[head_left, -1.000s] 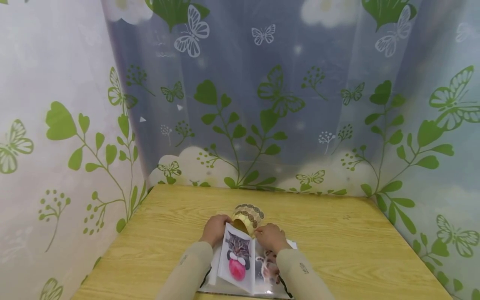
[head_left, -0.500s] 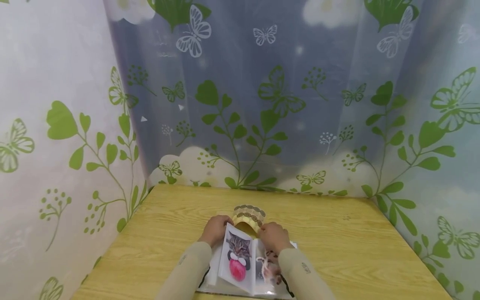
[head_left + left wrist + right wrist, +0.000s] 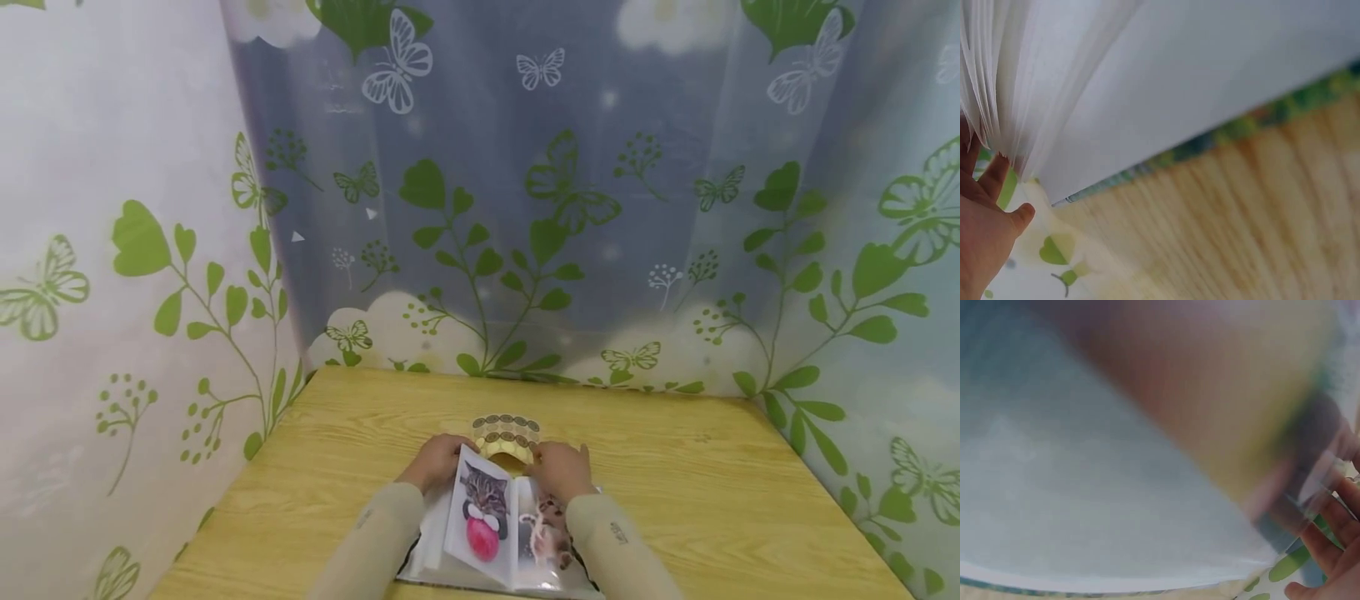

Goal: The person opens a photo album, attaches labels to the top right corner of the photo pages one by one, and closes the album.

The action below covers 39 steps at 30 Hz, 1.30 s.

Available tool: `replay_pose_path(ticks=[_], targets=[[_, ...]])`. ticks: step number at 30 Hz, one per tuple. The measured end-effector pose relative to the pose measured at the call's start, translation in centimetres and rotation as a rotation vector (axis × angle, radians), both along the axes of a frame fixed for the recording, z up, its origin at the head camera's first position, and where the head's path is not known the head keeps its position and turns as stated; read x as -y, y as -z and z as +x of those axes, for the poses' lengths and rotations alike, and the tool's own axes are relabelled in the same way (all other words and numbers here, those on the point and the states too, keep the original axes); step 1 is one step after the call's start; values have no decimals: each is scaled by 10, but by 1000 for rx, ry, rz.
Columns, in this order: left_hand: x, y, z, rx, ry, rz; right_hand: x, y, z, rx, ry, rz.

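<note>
An open photo album (image 3: 502, 542) lay at the near edge of the wooden worktop (image 3: 712, 500), and everything else is placed against it. The left hand (image 3: 437, 461) sat at the album's far left corner, its fingers curled against the top edges of a raised stack of pages; the left wrist view showed those fingers (image 3: 988, 187) touching the fanned white page edges from below, with the album's coloured cover edge and the wood grain beyond. The page standing up from the album's middle carried a photo of a grey cat with a red ball (image 3: 482, 517). To the right of that page, a second cat photo (image 3: 546, 533) lay flat. The right hand (image 3: 561, 468) rested on the album's far right corner, fingers bent over the top of the page; the right wrist view was heavily blurred and showed only fingertips (image 3: 1329, 544) at a clear plastic sleeve, so whether they pinched it I could not tell. Just beyond the album, between the two hands, stood a curved sheet of round gold stickers (image 3: 508, 433). Behind the worktop hung a curtain (image 3: 525, 208) printed with green leaves and butterflies.
</note>
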State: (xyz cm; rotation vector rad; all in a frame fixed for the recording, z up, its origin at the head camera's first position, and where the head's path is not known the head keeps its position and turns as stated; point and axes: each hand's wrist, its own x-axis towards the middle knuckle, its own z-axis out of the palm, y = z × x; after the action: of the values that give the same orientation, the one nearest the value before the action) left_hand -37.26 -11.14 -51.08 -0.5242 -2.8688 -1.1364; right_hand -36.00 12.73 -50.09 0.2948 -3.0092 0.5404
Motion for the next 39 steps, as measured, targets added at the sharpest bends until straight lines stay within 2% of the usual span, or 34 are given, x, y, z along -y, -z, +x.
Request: replay_pose_path(ticks=[4,10,15,18,22,28,35,39], targets=[[1,1,0,-31,11,4,-1,2,-1,-55,-25,49],[6,-7,4,-106,-33,39,-3,3,-2,-123,-33,99],[8,-21,7,-113,-121,75,-2,1,-1,-219,-16,138],[5,-30,8,-87,-174,97,-4,-2,1,-261,-1,141],[-2,-42,10,-72,-188,139,-7,-8,2,-289,41,168],[-22,-60,18,-46,-174,215,-16,-20,2,-289,95,186],[-39,-63,24,-18,-216,195,-22,-29,3,-318,149,156],[-43,-64,25,-76,-233,148,-24,-33,4,-362,154,148]])
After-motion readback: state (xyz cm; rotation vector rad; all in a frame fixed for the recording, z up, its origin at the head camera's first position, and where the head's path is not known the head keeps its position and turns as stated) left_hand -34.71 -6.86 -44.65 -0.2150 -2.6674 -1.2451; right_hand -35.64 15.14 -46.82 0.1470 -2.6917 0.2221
